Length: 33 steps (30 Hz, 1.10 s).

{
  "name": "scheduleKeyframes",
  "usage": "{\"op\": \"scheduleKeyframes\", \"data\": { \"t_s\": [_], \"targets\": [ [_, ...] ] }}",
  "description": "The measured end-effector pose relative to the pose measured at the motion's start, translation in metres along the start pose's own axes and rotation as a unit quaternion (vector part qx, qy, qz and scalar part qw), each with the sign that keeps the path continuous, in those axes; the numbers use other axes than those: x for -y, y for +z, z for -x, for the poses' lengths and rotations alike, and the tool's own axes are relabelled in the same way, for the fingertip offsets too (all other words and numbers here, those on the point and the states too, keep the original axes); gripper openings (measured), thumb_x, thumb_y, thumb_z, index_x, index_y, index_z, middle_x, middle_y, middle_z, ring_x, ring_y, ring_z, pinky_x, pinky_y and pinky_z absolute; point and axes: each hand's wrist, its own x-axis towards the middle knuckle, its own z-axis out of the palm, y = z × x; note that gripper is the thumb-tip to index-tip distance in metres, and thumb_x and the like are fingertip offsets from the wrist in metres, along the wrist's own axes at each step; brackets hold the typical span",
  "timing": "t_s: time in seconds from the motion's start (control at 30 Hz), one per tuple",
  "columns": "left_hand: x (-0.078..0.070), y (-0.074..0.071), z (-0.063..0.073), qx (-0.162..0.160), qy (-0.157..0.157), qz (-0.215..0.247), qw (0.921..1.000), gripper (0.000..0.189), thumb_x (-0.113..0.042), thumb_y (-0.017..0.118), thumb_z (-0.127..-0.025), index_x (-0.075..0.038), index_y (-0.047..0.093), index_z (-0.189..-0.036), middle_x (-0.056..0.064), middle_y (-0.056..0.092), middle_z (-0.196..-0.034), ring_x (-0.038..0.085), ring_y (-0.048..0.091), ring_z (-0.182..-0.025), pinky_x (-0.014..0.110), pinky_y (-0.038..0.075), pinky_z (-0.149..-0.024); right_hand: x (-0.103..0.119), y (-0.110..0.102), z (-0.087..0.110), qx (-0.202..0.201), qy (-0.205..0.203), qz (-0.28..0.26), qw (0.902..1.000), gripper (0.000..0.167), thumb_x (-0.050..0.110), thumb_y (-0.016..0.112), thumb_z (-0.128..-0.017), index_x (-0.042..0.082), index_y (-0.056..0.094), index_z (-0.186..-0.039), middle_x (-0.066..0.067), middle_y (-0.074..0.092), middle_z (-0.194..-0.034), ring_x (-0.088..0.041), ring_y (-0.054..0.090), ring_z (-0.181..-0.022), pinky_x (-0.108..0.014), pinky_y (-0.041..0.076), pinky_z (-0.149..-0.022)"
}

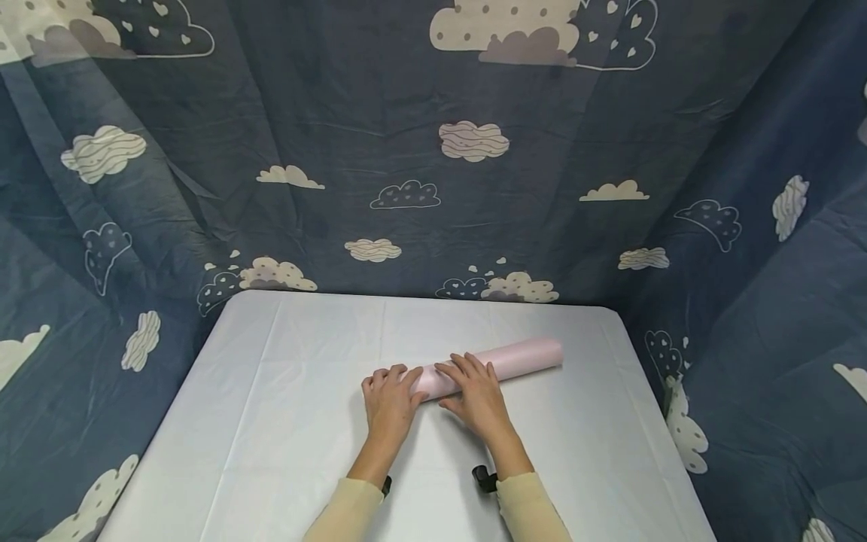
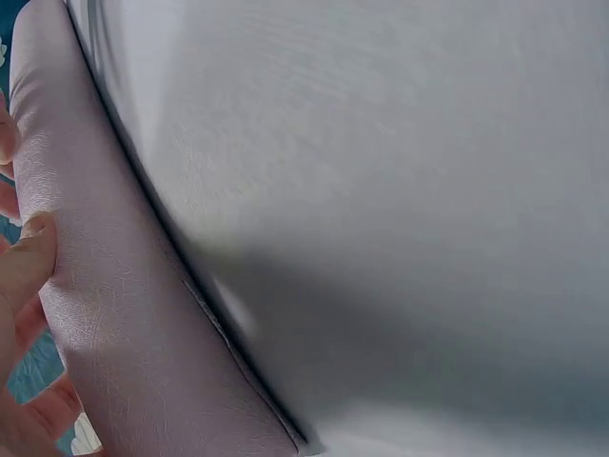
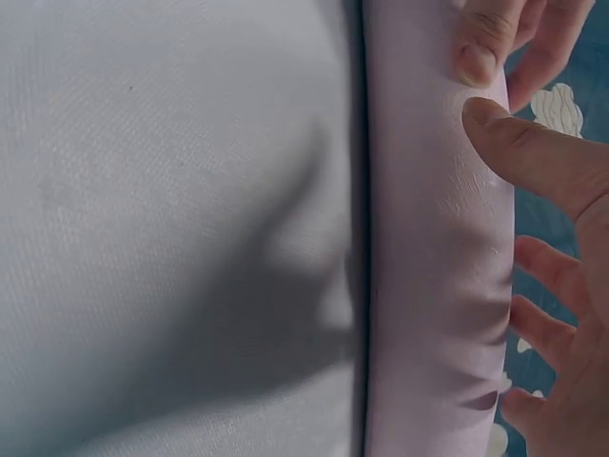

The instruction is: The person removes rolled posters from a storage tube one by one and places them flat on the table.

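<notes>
A pale pink roll of smooth, leather-like sheet (image 1: 520, 360) lies slantwise on the white table, its right end farther back. My left hand (image 1: 389, 403) grips the roll's left end; its thumb (image 2: 33, 249) lies against the pink surface in the left wrist view, the fingers partly behind it. Just to the right, my right hand (image 1: 477, 395) rests on the roll with spread, slightly bent fingers, the thumb apart from them on the near side. In the right wrist view these fingertips (image 3: 533, 405) touch the roll's side. A thin loose edge shows along the roll in the left wrist view.
The white table (image 1: 291, 421) carries faint crease lines and has rounded far corners. Dark blue cloth with printed clouds (image 1: 474, 141) hangs behind it and on both sides. A black wrist device (image 1: 485, 479) sits by the right sleeve.
</notes>
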Motion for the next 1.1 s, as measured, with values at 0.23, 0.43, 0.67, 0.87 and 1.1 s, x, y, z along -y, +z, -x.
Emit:
{"op": "scheduleKeyframes", "data": {
  "t_s": [0.23,0.43,0.67,0.87,1.1],
  "targets": [
    [-0.005,0.0,-0.002,0.01,-0.002,0.006,0.9999,0.047,-0.049,0.08,-0.086,-0.033,0.076,-0.13,0.0,0.074,-0.128,0.028,0.062,-0.117,0.052,0.044,-0.099,0.002,0.001,0.001,0.012,-0.003,0.017,0.9998,0.068,0.031,0.094,-0.079,0.029,0.067,-0.141,-0.009,0.059,-0.155,-0.04,0.046,-0.15,-0.073,0.031,-0.121],
    [-0.009,0.002,-0.004,0.019,0.001,0.001,0.9998,0.048,-0.052,0.078,-0.087,-0.034,0.075,-0.131,-0.001,0.074,-0.129,0.028,0.063,-0.116,0.052,0.044,-0.099,0.002,0.005,-0.001,0.016,-0.003,0.028,0.9995,0.067,0.032,0.094,-0.079,0.029,0.067,-0.141,-0.008,0.06,-0.155,-0.039,0.047,-0.151,-0.073,0.031,-0.122],
    [-0.011,0.004,-0.003,0.021,0.001,-0.002,0.9998,0.048,-0.052,0.078,-0.087,-0.035,0.075,-0.131,-0.002,0.074,-0.127,0.027,0.063,-0.114,0.052,0.044,-0.098,0.003,0.008,-0.001,0.015,-0.001,0.049,0.9987,0.067,0.032,0.095,-0.078,0.031,0.068,-0.139,-0.006,0.062,-0.152,-0.038,0.049,-0.149,-0.073,0.033,-0.121],
    [-0.01,0.004,-0.002,0.017,0.004,-0.005,0.9998,0.048,-0.05,0.08,-0.087,-0.035,0.074,-0.133,-0.002,0.074,-0.128,0.027,0.064,-0.116,0.051,0.045,-0.099,0.004,0.018,-0.001,-0.032,-0.008,0.063,0.9974,0.063,0.035,0.096,-0.076,0.032,0.071,-0.134,-0.005,0.066,-0.145,-0.036,0.054,-0.144,-0.075,0.036,-0.117],
    [-0.003,0.003,-0.001,0.016,0.018,0.005,0.9997,0.051,-0.047,0.08,-0.089,-0.03,0.073,-0.136,0.0,0.073,-0.132,0.026,0.064,-0.121,0.05,0.046,-0.102,0.004,0.033,-0.003,-0.088,-0.008,0.074,0.9933,0.058,0.044,0.094,-0.074,0.03,0.073,-0.126,-0.005,0.07,-0.134,-0.033,0.058,-0.136,-0.076,0.038,-0.114]
  ]
}}
